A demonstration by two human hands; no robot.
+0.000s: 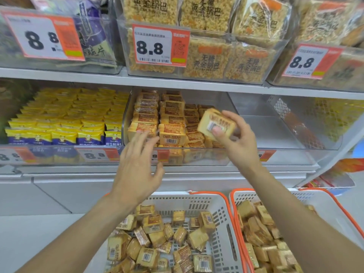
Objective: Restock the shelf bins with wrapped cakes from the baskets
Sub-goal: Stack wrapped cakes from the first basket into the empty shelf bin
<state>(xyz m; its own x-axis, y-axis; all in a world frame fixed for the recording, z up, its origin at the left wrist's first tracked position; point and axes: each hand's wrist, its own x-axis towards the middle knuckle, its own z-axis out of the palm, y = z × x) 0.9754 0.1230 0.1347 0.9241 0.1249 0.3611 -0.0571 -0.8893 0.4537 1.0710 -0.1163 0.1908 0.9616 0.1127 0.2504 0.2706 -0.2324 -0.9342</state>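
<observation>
Right hand (239,134) pinches one square wrapped cake (215,125), glossy clear film, tan sponge, barcode label, tilted above the clear plastic bin (232,107) of stacked cakes. Left hand (137,168) spread, fingertips at the front row. Two slotted grey baskets (222,205) below hold loose cakes.

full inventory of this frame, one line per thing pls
held wrapped cake: one, tan, above middle bin
middle clear bin: one, rows of tan wrapped cakes on its left, right part bare
yellow-and-blue snack packs: many, left bin
rice crust packs: many, golden, upper-shelf bin
price tags: several, white and orange, "8.8", bin fronts
left basket: one, grey, orange rim, loose cakes
right basket: one, white, orange rim, loose cakes
left hand: open, fingers at front cake row
right hand: pinches held cake
</observation>
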